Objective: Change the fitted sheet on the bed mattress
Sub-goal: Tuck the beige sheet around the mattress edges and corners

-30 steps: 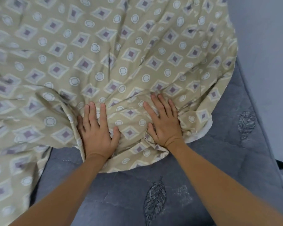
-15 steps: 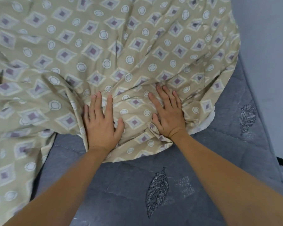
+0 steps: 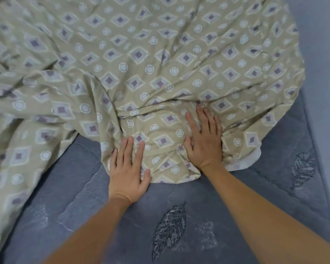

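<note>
A beige fitted sheet (image 3: 151, 60) with purple diamonds and white rings lies bunched over the far part of a grey-blue mattress (image 3: 189, 216) quilted with leaf motifs. My left hand (image 3: 129, 168) lies flat with straight fingers on the sheet's near edge, its heel on the bare mattress. My right hand (image 3: 205, 138) presses flat on the sheet a little farther up, fingers spread. A white underside of the sheet shows at its right corner (image 3: 246, 161).
A pale grey wall (image 3: 322, 54) runs along the right side of the mattress. The sheet's left part (image 3: 17, 153) drapes down over the mattress's left edge. Bare mattress lies between my forearms and toward me.
Both hands have pushed the sheet away from me, baring more mattress. My left hand now sits back at the sheet's near edge while the right stays further up on it.
</note>
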The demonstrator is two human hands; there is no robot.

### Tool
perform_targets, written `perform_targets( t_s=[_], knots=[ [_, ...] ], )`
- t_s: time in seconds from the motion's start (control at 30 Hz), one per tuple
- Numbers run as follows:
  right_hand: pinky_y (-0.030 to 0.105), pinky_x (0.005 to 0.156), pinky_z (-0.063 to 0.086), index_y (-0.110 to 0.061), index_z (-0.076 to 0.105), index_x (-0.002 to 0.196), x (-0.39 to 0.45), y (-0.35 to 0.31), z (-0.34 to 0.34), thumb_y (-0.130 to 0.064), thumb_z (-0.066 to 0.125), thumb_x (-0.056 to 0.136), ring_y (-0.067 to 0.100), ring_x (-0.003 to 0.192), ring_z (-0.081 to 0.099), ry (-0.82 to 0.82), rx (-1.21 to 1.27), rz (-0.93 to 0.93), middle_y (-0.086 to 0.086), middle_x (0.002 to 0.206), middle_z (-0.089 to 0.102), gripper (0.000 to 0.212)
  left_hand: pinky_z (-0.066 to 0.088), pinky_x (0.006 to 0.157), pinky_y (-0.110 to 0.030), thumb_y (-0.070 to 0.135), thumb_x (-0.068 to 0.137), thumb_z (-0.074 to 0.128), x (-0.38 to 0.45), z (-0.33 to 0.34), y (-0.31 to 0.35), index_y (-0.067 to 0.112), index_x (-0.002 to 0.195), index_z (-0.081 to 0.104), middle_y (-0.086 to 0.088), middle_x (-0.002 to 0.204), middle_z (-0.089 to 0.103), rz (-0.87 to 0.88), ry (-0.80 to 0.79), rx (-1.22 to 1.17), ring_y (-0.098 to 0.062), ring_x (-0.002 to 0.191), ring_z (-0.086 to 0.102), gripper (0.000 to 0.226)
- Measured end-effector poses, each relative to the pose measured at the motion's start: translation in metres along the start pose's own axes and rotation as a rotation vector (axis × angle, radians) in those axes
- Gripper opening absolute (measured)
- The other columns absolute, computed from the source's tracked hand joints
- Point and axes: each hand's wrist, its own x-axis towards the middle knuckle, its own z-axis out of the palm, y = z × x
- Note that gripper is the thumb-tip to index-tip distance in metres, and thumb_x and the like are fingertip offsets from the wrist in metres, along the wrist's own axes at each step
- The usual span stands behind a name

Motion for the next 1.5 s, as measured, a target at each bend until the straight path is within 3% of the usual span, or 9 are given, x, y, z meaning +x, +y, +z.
perform_targets(
  t_s=[0.6, 0.77, 0.9, 1.0, 1.07, 1.13, 1.33, 1.5],
  knots=[
    [0.056, 0.128, 0.013, -0.021, 0.038, 0.162, -0.01, 0.001, -0.001, -0.038, 0.047, 0.097, 0.033, 0.159, 0.02, 0.081, -0.023, -0.059, 0.013, 0.17, 0.028, 0.068, 0.015, 0.127, -0.057, 0.05, 0.098, 0.034, -0.008, 0.014, 0.001, 0.019, 0.167, 0.022, -0.014, 0.173, 0.017, 0.015, 0.141, 0.024, -0.029, 0.162, 0.009, 0.076],
    [0.058, 0.125, 0.02, -0.023, 0.053, 0.153, -0.011, 0.003, -0.005, -0.038, 0.053, 0.092, 0.037, 0.15, 0.035, 0.133, 0.043, -0.083, 0.014, 0.161, 0.041, 0.062, 0.013, 0.128, -0.054, 0.05, 0.099, 0.035, -0.009, 0.017, 0.0, 0.021, 0.168, 0.019, -0.012, 0.174, 0.015, 0.017, 0.148, 0.03, -0.028, 0.162, 0.008, 0.077],
    [0.062, 0.119, 0.029, -0.019, 0.064, 0.138, -0.04, -0.017, -0.018, -0.028, 0.06, 0.086, 0.033, 0.135, 0.047, 0.137, 0.15, -0.097, 0.01, 0.142, 0.053, 0.053, 0.013, 0.128, -0.054, 0.048, 0.101, 0.037, -0.009, 0.017, -0.001, 0.022, 0.168, 0.017, -0.011, 0.174, 0.014, 0.03, 0.163, 0.027, -0.026, 0.162, 0.007, 0.075],
    [0.061, 0.119, 0.03, -0.019, 0.055, 0.147, -0.128, -0.06, -0.021, -0.029, 0.063, 0.084, 0.027, 0.14, 0.041, 0.045, 0.299, 0.067, 0.006, 0.147, 0.045, 0.065, 0.012, 0.129, -0.051, 0.042, 0.105, 0.036, -0.01, 0.017, -0.002, 0.023, 0.168, 0.018, -0.011, 0.174, 0.014, 0.015, 0.169, 0.009, -0.026, 0.162, 0.007, 0.068],
    [0.059, 0.127, 0.02, -0.018, 0.039, 0.16, -0.18, -0.087, -0.018, -0.034, 0.061, 0.085, 0.028, 0.157, 0.024, 0.002, 0.194, 0.126, 0.007, 0.164, 0.033, 0.08, 0.011, 0.129, -0.051, 0.04, 0.107, 0.035, -0.01, 0.017, -0.002, 0.023, 0.168, 0.018, -0.011, 0.174, 0.015, 0.012, 0.174, 0.011, -0.026, 0.162, 0.007, 0.066],
    [0.058, 0.128, 0.015, -0.018, 0.03, 0.165, -0.193, -0.094, -0.009, -0.037, 0.059, 0.087, 0.03, 0.162, 0.012, -0.01, 0.054, 0.121, 0.011, 0.171, 0.024, 0.086, 0.011, 0.129, -0.051, 0.039, 0.107, 0.035, -0.01, 0.017, -0.001, 0.021, 0.167, 0.02, -0.013, 0.174, 0.016, 0.022, 0.175, 0.001, -0.027, 0.162, 0.007, 0.065],
    [0.058, 0.128, 0.016, -0.018, 0.034, 0.163, -0.191, -0.094, 0.0, -0.036, 0.054, 0.089, 0.03, 0.161, 0.015, 0.011, -0.021, 0.155, 0.012, 0.169, 0.027, 0.078, 0.01, 0.13, -0.051, 0.04, 0.107, 0.031, -0.009, 0.016, 0.0, 0.019, 0.166, 0.025, -0.013, 0.172, 0.02, 0.029, 0.178, -0.024, -0.027, 0.162, 0.009, 0.063],
    [0.056, 0.128, 0.017, -0.02, 0.036, 0.161, -0.194, -0.092, 0.002, -0.037, 0.048, 0.091, 0.031, 0.159, 0.02, 0.089, 0.003, 0.131, 0.012, 0.166, 0.032, 0.073, 0.016, 0.128, -0.048, 0.038, 0.108, 0.032, -0.036, 0.005, -0.017, 0.019, 0.161, 0.037, -0.007, 0.168, 0.034, 0.163, 0.202, -0.057, -0.026, 0.158, 0.024, 0.057]
  ],
)
